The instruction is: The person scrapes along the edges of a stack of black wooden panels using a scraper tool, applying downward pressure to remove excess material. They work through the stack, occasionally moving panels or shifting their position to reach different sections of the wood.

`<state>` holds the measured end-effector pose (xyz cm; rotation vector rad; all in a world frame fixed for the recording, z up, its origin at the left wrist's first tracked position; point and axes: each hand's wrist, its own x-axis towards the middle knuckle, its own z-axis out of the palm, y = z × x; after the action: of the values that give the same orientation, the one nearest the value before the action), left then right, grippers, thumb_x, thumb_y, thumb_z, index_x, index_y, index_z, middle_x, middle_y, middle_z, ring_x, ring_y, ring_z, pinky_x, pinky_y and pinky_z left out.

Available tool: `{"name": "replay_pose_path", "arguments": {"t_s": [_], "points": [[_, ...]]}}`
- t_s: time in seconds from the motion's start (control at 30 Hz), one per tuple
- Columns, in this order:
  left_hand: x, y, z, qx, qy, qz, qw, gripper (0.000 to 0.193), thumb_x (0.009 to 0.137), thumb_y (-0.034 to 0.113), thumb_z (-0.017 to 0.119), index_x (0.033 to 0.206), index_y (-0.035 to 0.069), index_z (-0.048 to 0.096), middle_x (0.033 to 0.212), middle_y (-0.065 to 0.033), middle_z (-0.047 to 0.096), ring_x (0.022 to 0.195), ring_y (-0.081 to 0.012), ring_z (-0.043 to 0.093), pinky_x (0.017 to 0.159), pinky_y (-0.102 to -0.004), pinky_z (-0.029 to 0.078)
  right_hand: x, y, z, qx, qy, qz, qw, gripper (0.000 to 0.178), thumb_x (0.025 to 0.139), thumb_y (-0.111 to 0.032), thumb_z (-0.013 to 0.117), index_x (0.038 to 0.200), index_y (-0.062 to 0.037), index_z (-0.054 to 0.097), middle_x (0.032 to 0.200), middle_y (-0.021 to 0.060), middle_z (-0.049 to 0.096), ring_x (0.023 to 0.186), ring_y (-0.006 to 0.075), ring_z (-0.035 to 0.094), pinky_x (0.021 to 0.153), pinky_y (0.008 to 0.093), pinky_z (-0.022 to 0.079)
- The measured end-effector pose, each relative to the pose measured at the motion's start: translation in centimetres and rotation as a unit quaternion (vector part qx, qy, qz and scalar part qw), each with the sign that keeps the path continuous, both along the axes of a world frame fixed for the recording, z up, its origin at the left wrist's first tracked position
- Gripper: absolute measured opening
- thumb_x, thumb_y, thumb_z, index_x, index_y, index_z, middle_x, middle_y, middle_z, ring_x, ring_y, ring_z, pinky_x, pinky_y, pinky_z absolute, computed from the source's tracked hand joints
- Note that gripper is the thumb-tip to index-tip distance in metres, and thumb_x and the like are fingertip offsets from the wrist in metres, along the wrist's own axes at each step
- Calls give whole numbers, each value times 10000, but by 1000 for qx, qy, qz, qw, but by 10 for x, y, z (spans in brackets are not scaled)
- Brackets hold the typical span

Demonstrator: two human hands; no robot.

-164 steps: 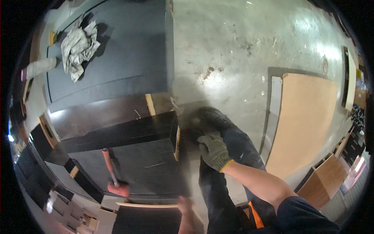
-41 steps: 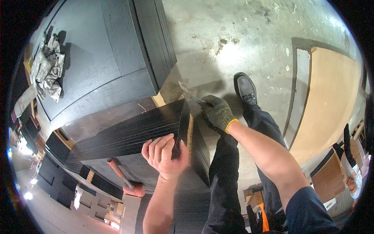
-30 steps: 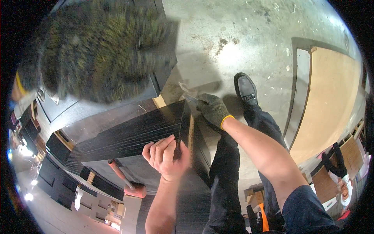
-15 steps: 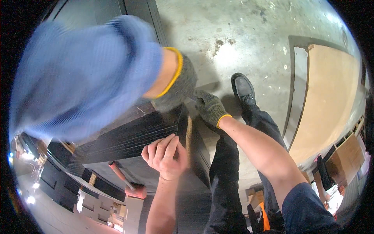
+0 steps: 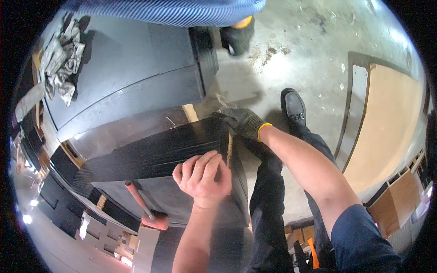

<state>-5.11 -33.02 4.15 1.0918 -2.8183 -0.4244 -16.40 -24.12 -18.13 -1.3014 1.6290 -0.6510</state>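
Observation:
My left hand (image 5: 203, 175) is bare, its fingers curled in over the near edge of a stack of black panels (image 5: 159, 145). What lies inside those fingers, if anything, is hidden. My right hand (image 5: 246, 123) wears a dark grey knit glove with a yellow cuff. Its fingers are closed together at the far right corner of the stack. A small pale, see-through scrap (image 5: 221, 101) shows just beyond the fingertips; I cannot tell whether they hold it. A mallet (image 5: 146, 207) with a red head and red grip lies on the grey surface left of my left forearm.
Beyond the stack lies a large black panel (image 5: 136, 68) with a crumpled grey rag (image 5: 63, 59) on it. A co-worker's blue sleeve (image 5: 182, 11) and gloved hand (image 5: 239, 36) are at the top. A tan board (image 5: 382, 118) rests on the concrete floor at right.
The co-worker's sleeve and gloved hand have withdrawn upward from beside my right hand, uncovering the far panel and rag. My right fingers have come onto the stack's corner. My left hand stays curled.

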Motion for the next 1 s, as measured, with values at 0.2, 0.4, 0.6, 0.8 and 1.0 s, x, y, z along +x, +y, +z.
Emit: {"name": "replay_pose_path", "arguments": {"t_s": [0.2,0.4,0.6,0.8,1.0], "points": [[5,-6,9,68,44,12,997,196,716,185,718,909,156,705,984,42,722,852,-164,639,877,-347,398,-19,-8,16,2,-33,17,999,297,921,-194,539,1193,-123,635,1140,163,680,1037,371,632,900,454,499],[52,-64,15,-82,54,146,984,160,915,1,579,1033,-18,684,1093,-149,709,1000,-300,643,906,-397,490,-35,-24,31,217,59,35,974,286,891,-221,572,1147,-133,665,1047,166,704,950,378,665,822,458,528],[83,-80,-7,-49,-31,263,963,268,1001,160,459,1021,17,685,1074,-87,716,992,-283,644,938,-380,439,-32,-29,18,193,-31,55,979,263,901,-227,569,1115,-112,670,1027,190,700,932,395,664,805,465,533],[86,-79,-4,-17,-66,274,959,248,984,150,475,1008,45,699,1013,-78,725,953,-270,645,919,-375,428,-29,-30,3,156,16,130,979,270,926,-240,543,1111,-99,679,1053,202,698,955,386,665,822,461,532],[87,-79,-4,-22,-84,245,966,231,964,149,495,990,57,705,976,-61,728,926,-259,648,900,-367,432,-32,-30,1,204,49,192,959,282,943,-232,530,1158,-111,666,1069,195,698,973,378,669,840,458,532]]}}
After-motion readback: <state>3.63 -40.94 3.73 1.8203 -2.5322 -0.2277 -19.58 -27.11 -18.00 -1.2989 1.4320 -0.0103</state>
